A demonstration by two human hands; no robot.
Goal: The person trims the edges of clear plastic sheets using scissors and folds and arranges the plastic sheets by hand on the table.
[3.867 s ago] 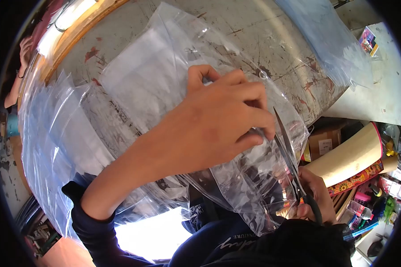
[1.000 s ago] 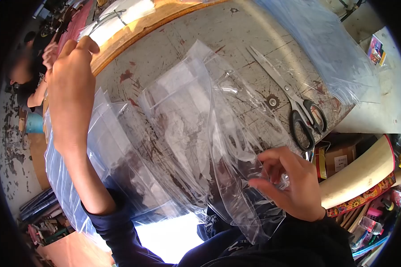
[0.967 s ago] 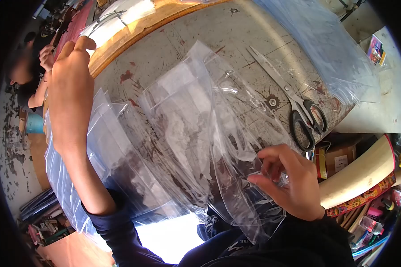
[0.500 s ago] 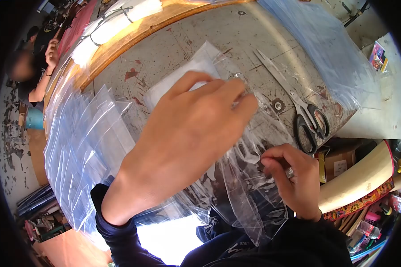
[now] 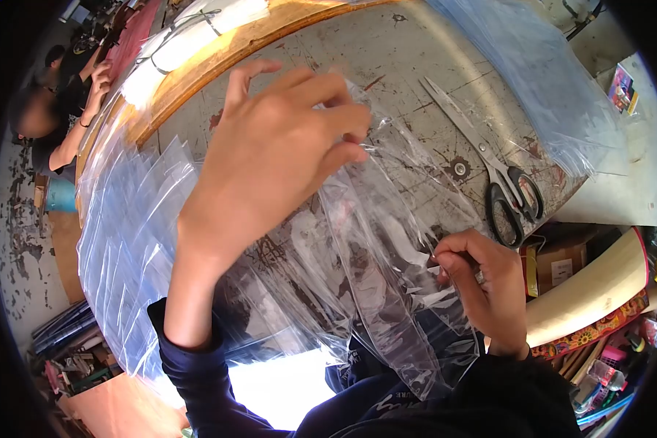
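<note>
My left hand (image 5: pixel 277 139) is over the middle of the table, back up, with thumb and forefinger closed on an edge of a crumpled clear plastic sheet (image 5: pixel 376 212). Its other fingers are bent and partly spread. Lower right, my right hand (image 5: pixel 485 285) pinches the right side of the same clear plastic between thumb and fingers. The plastic hangs in folds from between my hands over the near table edge toward my lap. To the right, black-handled scissors (image 5: pixel 489 157) lie with blades partly apart, touched by neither hand.
Overlapping clear plastic pieces (image 5: pixel 135 248) cover the table's left side. A stack of bluish plastic sheets (image 5: pixel 533 80) lies at the far right. Beyond the wooden edge (image 5: pixel 190 84), another person (image 5: pixel 66 124) is at the upper left. A cream roll (image 5: pixel 595 292) stands at the right.
My left hand has moved left and slightly away from me, and the plastic now stretches more openly between my hands. My right hand stays nearly in place. The whole view has shifted slightly.
</note>
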